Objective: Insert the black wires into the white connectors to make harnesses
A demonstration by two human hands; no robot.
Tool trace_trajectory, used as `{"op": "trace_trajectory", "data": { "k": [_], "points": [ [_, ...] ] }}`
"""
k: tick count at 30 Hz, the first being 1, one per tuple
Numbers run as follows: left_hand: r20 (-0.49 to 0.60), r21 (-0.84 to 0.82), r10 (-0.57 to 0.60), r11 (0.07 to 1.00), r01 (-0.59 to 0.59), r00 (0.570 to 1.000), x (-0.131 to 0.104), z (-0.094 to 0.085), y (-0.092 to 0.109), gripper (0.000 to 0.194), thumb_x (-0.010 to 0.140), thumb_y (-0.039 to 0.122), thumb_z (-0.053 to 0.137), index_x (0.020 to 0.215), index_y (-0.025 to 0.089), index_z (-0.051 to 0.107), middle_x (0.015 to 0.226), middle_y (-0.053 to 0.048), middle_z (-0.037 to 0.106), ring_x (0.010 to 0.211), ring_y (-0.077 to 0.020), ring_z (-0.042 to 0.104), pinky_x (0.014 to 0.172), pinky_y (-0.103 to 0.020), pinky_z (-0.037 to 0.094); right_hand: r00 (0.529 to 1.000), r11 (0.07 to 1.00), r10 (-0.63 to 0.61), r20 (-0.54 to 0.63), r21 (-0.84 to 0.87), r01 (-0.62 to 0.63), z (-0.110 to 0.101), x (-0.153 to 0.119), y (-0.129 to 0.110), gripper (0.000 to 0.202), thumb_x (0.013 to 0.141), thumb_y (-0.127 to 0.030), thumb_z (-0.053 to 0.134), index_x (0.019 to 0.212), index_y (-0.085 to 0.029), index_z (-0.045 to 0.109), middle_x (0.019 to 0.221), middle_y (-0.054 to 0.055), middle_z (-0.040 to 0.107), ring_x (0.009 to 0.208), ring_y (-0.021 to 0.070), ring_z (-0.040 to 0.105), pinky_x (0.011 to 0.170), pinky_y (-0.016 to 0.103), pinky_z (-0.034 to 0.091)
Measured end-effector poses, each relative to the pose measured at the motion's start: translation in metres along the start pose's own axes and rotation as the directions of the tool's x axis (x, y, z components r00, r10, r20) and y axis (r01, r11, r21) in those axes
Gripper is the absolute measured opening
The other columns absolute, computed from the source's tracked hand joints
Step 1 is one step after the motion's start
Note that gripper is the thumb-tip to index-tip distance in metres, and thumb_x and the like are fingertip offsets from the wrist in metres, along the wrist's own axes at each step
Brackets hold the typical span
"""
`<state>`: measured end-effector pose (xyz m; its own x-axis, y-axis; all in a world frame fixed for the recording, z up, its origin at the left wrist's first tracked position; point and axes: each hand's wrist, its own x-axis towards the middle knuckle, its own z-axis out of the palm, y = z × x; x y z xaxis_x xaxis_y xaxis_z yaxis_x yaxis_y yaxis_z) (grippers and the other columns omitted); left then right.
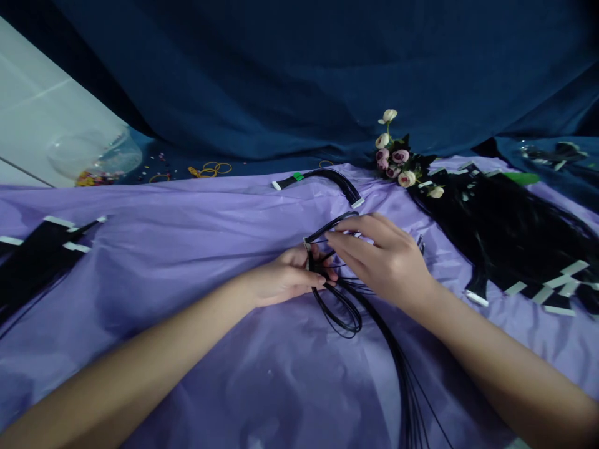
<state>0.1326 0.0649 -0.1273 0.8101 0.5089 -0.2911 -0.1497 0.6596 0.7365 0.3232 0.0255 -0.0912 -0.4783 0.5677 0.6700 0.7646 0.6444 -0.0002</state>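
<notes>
My left hand (292,274) is closed around a bundle of thin black wires (397,349) near a small pale connector (307,244). Loops of the wire hang below its fingers, and loose ends trail toward the front edge of the view. Over the loops my right hand (384,255) has its thumb and fingers pinched together at the black strands, to the right of the connector. The strand between these fingertips is partly hidden. Behind both hands lies a short black cable (332,178) with white connectors and a green tape mark.
Many black cables with white connectors (519,224) are piled at right; more cables (42,255) lie at left. Artificial flowers (395,159) stand by the pile. Yellow rubber bands (213,168) and a clear tub (96,156) with small coloured bits sit beyond the purple cloth (187,224).
</notes>
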Motion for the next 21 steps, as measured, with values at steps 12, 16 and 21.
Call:
{"op": "trace_trajectory", "data": {
  "k": [12, 16, 21],
  "points": [
    [-0.047, -0.161, 0.008, 0.987, -0.016, 0.999, -0.001, -0.007, 0.001, 0.047, 0.061, -0.003, 0.065, 0.099, 0.018, 0.048, 0.094, 0.000, 0.062, 0.085, -0.0145, 0.064, 0.082, -0.031, 0.047, 0.794, 0.903, 0.196, 0.575, 0.209, -0.374, -0.019, -0.007, -0.008, 0.017, 0.093, -0.027, 0.051, 0.094, -0.020, 0.066, 0.088, 0.002, 0.068, 0.084, 0.0166, 0.064, 0.075, 0.028, 0.047],
    [-0.025, -0.169, 0.020, 0.985, -0.024, 0.999, 0.000, -0.008, 0.001, 0.044, 0.062, -0.004, 0.062, 0.097, 0.017, 0.047, 0.092, 0.000, 0.063, 0.088, -0.0160, 0.066, 0.086, -0.032, 0.047, 0.764, 0.890, 0.273, 0.584, 0.147, -0.431, -0.013, -0.009, -0.009, 0.015, 0.091, -0.031, 0.054, 0.097, -0.022, 0.065, 0.096, 0.003, 0.067, 0.094, 0.0189, 0.063, 0.082, 0.030, 0.048],
    [0.023, -0.158, 0.053, 0.986, -0.049, 0.998, 0.000, -0.008, 0.001, 0.038, 0.067, -0.003, 0.058, 0.096, 0.017, 0.046, 0.091, -0.004, 0.068, 0.095, -0.0179, 0.067, 0.090, -0.035, 0.047, 0.756, 0.902, 0.329, 0.567, 0.048, -0.428, -0.012, -0.009, -0.012, 0.019, 0.090, -0.035, 0.056, 0.104, -0.023, 0.063, 0.105, 0.003, 0.065, 0.099, 0.0220, 0.060, 0.080, 0.032, 0.049]
  ]
}}
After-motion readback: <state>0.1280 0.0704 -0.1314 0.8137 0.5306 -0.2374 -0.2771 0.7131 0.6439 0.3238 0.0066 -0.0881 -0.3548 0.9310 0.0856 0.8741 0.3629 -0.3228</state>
